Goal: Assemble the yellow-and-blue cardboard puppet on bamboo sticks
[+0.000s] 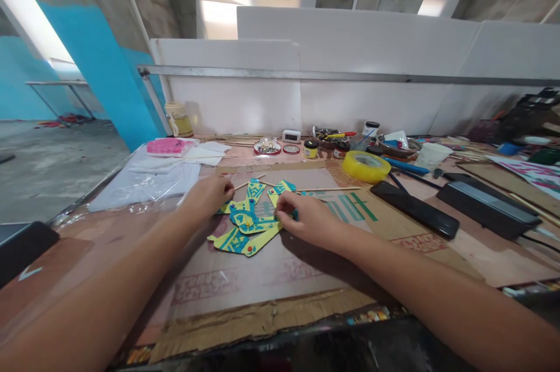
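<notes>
A flat jointed figure, cut in yellow and blue patterned pieces with small red round fasteners at some joints, lies on a cardboard sheet with clear plastic over it. My left hand is closed at the figure's upper left, its fingertips at the near end of a thin wooden stick. On the other side, my right hand pinches the figure's right-hand part; its fingertips hide that spot. Behind the right hand lies another thin stick.
Yellow tape roll, black phone and dark box-shaped device lie to the right. Paint jars and a bead dish line the back. White papers and a pink packet are at left.
</notes>
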The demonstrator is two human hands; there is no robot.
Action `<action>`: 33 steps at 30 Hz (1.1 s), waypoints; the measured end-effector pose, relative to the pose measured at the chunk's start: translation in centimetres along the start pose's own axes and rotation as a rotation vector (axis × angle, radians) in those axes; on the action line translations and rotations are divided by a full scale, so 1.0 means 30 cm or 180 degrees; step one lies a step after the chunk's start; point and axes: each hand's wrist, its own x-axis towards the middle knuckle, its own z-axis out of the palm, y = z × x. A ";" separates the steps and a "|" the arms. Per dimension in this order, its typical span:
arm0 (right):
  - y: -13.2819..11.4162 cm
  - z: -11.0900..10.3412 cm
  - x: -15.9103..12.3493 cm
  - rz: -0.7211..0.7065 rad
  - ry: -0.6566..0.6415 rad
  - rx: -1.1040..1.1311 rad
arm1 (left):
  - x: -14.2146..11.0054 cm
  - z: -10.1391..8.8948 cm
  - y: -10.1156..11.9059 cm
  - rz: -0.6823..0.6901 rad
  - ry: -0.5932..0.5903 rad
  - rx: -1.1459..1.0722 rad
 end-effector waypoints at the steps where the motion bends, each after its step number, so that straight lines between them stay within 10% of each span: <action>1: 0.002 0.001 0.001 0.0028 -0.0021 -0.0006 | -0.001 -0.005 -0.003 -0.0085 0.0032 -0.0035; 10: 0.013 -0.005 0.010 0.0036 -0.0086 -0.0069 | 0.003 -0.123 -0.033 -0.0892 0.0312 -0.1734; 25: 0.007 -0.020 -0.001 -0.0108 -0.0109 -0.0319 | 0.055 -0.214 -0.193 -0.0966 -0.0100 0.0017; 33: 0.009 -0.017 0.001 -0.0139 -0.0028 -0.0337 | 0.264 -0.086 -0.162 -0.0477 0.0099 0.0578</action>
